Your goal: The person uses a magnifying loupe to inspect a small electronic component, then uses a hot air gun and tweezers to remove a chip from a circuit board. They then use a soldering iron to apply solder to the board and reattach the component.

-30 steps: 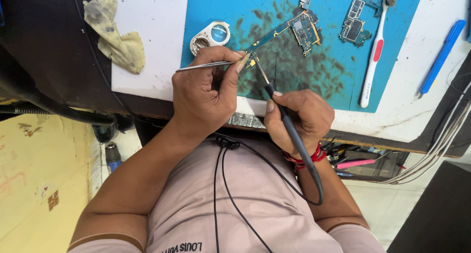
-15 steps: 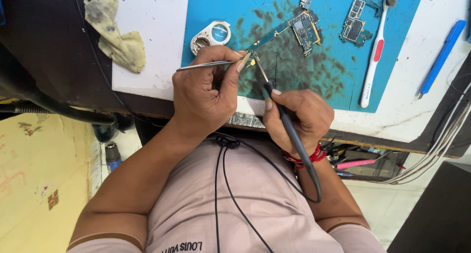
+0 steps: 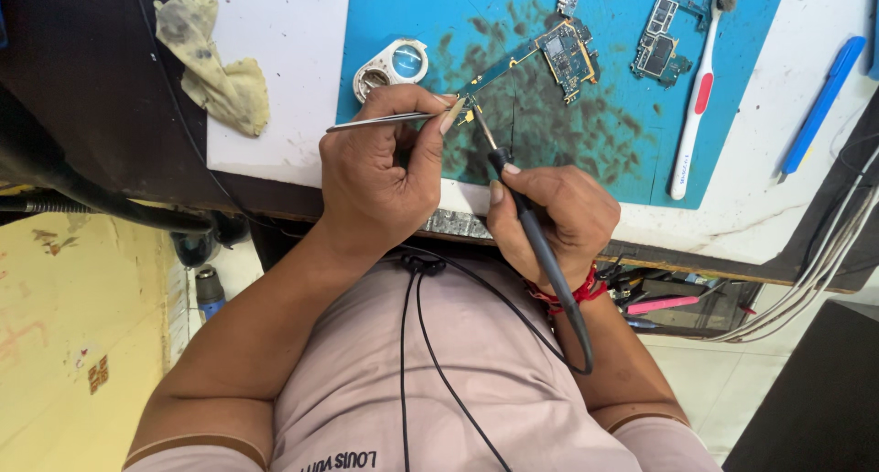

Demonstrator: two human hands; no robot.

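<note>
Left hand [image 3: 380, 184] is pinching metal tweezers [image 3: 380, 119]; right hand [image 3: 554, 216] is gripping soldering iron [image 3: 526, 220], tip touching circuit board [image 3: 540, 60] on blue mat [image 3: 604, 151].

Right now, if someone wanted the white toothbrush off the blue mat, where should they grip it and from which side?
Probably the mid-handle of the toothbrush, around its red grip patch, pinched across its narrow width from above. It lies flat and lengthwise on the blue mat, with a circuit board close beside its bristle end.
</note>
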